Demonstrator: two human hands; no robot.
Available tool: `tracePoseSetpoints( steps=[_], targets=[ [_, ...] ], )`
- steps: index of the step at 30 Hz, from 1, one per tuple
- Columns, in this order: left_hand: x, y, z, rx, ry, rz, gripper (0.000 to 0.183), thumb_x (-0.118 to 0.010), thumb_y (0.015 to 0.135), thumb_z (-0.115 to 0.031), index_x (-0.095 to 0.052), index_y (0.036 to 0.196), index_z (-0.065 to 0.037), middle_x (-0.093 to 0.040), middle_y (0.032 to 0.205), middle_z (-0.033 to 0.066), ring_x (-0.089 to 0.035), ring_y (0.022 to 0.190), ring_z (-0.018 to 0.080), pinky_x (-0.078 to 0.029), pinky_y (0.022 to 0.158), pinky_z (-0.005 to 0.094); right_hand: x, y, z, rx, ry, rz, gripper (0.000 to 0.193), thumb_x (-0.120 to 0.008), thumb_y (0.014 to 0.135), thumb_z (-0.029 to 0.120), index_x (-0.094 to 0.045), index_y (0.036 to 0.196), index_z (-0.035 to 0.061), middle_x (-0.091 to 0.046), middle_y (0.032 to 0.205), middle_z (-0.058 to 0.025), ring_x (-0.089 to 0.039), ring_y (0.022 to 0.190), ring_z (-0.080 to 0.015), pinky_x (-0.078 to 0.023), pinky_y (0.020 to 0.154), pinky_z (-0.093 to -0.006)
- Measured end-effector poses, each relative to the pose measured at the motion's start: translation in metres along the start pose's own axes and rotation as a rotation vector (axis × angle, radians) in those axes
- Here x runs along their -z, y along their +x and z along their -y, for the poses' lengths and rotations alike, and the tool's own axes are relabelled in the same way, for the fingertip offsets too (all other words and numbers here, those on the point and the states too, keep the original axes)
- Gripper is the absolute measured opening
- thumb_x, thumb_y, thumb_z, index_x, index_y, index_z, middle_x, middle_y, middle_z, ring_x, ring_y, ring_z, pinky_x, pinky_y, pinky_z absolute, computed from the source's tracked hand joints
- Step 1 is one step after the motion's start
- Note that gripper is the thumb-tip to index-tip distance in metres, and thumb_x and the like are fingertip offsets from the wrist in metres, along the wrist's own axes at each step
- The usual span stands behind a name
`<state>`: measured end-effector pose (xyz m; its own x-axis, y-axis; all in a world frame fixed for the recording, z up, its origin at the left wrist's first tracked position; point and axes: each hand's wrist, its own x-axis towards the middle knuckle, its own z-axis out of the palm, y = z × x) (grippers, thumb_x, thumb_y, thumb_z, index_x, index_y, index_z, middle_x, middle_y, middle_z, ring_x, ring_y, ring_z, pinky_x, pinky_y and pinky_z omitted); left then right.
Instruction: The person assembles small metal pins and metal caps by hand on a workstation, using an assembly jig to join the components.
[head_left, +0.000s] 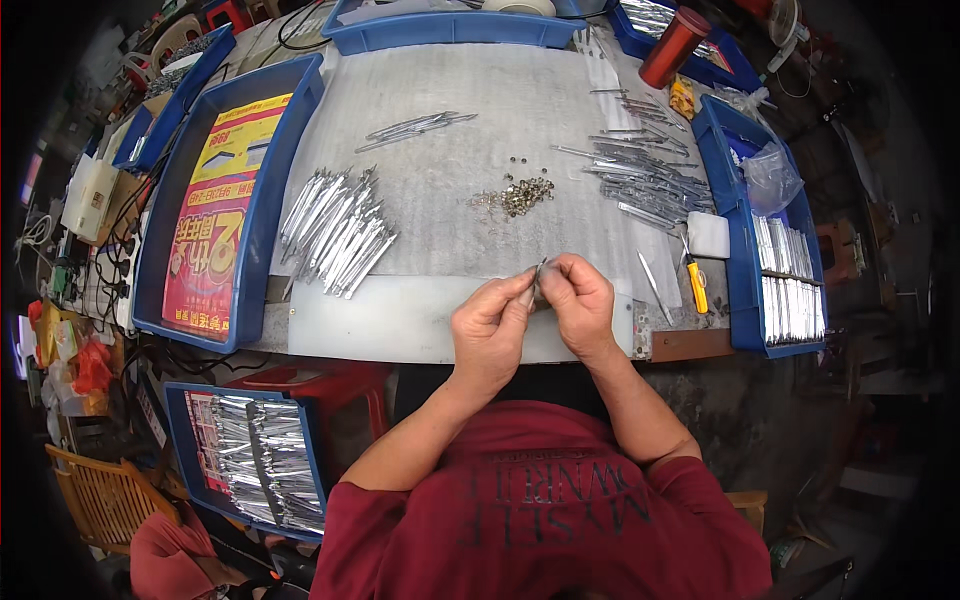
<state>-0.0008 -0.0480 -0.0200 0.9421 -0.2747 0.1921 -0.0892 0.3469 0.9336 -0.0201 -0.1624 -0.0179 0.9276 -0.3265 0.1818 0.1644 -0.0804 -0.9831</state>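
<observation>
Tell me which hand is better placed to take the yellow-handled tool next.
Likely the right hand: the yellow-handled tool lies to its right, while the left hand is farther away. Both hands' fingers are pinched together, though.

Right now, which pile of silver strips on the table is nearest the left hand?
The leftmost pile; the small far bundle and the right pile lie farther from that hand.

the metal strips (338, 235) look glossy, the yellow handle (697, 287) smooth plastic, the maroon shirt (545, 490) matt cloth.
</observation>
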Motion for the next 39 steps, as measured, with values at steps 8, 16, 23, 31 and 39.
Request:
tracePoseSetpoints(
  steps=[8, 16, 23, 31, 39],
  targets=[
    [-0.001, -0.002, -0.003, 0.102, -0.086, -0.014, 0.018, -0.049, 0.080, 0.006, -0.057, 0.096, 0.005, -0.057, 0.088, 0.0094, -0.054, 0.078, 0.0113, -0.046, 0.069, 0.0212, 0.003, 0.002, -0.007, 0.107, -0.088, 0.016, 0.012, -0.056, 0.079, 0.010, -0.052, 0.076, -0.0010, -0.051, 0.066, -0.0049, -0.046, 0.057, -0.0092, -0.038, 0.050, -0.0224],
    [0.000, -0.002, 0.003, -0.005, 0.122, -0.020, 0.016, -0.051, 0.079, 0.004, -0.058, 0.094, 0.004, -0.057, 0.078, 0.0076, -0.053, 0.069, 0.0100, -0.043, 0.060, 0.0207, -0.001, 0.001, -0.003, 0.196, -0.182, -0.015, 0.012, -0.053, 0.080, 0.008, -0.050, 0.074, -0.0011, -0.049, 0.063, -0.0074, -0.046, 0.055, -0.0133, -0.038, 0.049, -0.0254],
    [-0.001, -0.002, 0.001, -0.057, 0.182, -0.016, 0.015, -0.052, 0.078, 0.003, -0.058, 0.092, 0.004, -0.055, 0.071, 0.0077, -0.051, 0.062, 0.0112, -0.041, 0.054, 0.0218, 0.000, -0.002, -0.003, 0.233, -0.208, -0.019, 0.012, -0.051, 0.081, 0.009, -0.049, 0.074, -0.0011, -0.049, 0.063, -0.0083, -0.047, 0.055, -0.0144, -0.038, 0.049, -0.0263],
    [-0.001, -0.003, 0.003, -0.101, 0.226, 0.021, 0.018, -0.050, 0.081, 0.004, -0.057, 0.097, 0.004, -0.050, 0.068, 0.0006, -0.043, 0.057, 0.0042, -0.035, 0.047, 0.0177, -0.003, -0.003, -0.001, 0.138, -0.164, -0.022, 0.011, -0.049, 0.082, 0.008, -0.049, 0.076, -0.0013, -0.048, 0.063, -0.0082, -0.046, 0.055, -0.0146, -0.038, 0.050, -0.0268],
    [-0.004, -0.002, 0.003, -0.148, 0.157, 0.011, 0.017, -0.050, 0.081, 0.003, -0.057, 0.096, 0.004, -0.051, 0.068, 0.0007, -0.043, 0.057, 0.0052, -0.035, 0.048, 0.0178, -0.001, -0.006, -0.001, 0.158, -0.235, -0.052, 0.011, -0.049, 0.082, 0.008, -0.049, 0.076, -0.0009, -0.049, 0.064, -0.0088, -0.046, 0.055, -0.0161, -0.038, 0.050, -0.0271]
  ],
)
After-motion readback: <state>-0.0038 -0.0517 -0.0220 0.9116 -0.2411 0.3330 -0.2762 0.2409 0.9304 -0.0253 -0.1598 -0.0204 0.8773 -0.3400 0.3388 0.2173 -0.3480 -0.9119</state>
